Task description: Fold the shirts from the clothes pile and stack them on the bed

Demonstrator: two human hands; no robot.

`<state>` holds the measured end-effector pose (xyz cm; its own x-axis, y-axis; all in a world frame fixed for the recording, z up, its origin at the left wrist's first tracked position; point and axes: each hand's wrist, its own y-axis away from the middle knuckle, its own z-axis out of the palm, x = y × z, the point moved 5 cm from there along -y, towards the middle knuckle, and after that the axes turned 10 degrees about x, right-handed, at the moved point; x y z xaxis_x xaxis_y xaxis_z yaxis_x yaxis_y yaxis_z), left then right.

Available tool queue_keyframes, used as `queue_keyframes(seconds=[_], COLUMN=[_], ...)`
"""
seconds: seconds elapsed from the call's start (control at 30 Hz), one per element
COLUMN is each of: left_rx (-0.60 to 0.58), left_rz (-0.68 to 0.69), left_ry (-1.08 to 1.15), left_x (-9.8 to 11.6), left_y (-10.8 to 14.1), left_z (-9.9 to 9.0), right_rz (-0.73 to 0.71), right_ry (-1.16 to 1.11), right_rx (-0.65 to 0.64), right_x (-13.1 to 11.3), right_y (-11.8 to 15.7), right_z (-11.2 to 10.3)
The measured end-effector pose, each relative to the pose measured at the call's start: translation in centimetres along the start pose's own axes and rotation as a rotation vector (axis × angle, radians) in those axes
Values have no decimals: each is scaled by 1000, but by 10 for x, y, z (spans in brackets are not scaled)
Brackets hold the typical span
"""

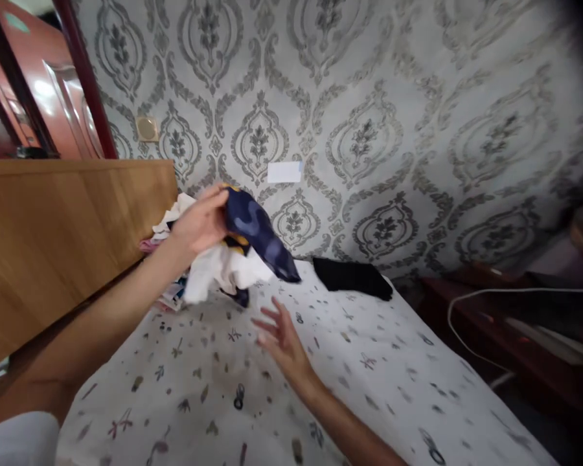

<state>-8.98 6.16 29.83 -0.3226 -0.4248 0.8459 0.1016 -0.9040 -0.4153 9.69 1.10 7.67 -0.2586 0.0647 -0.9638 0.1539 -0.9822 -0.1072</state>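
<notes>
My left hand (205, 221) grips a dark navy piece of clothing (257, 230) with paler blue marks and some yellow at its edge. The cloth hangs down to the right from my fingers, and its exact kind is unclear. Below and behind it lies a heap of clothes (214, 275), mostly white with dark and pink bits, partly hidden by my left hand and forearm. Lower right of the navy cloth, my right hand (282, 336) is held over the bed, fingers spread and holding nothing. Farther back, a black folded garment (352, 277) lies flat on the bed.
A white patterned sheet (252, 401) covers the bed. A wooden headboard or panel (72, 239) borders it on the left. The patterned wall (320, 129) rises behind, with a socket plate (147, 129). At right, a white cable (454, 310) runs by a dark red piece of furniture (529, 343).
</notes>
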Motion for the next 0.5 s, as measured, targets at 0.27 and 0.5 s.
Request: queue_keyframes(seconds=[0.27,0.5], left_rx=[-641,-465], left_rz=[-628,-142], left_ry=[-430,-1021], left_x=[-142,-173], left_y=[159,154], left_z=[32,-23], right_rz=[274,375], right_ry=[-349,-506], right_rx=[534,494], right_x=[40,44], right_y=[10,31], right_z=[-80,-110])
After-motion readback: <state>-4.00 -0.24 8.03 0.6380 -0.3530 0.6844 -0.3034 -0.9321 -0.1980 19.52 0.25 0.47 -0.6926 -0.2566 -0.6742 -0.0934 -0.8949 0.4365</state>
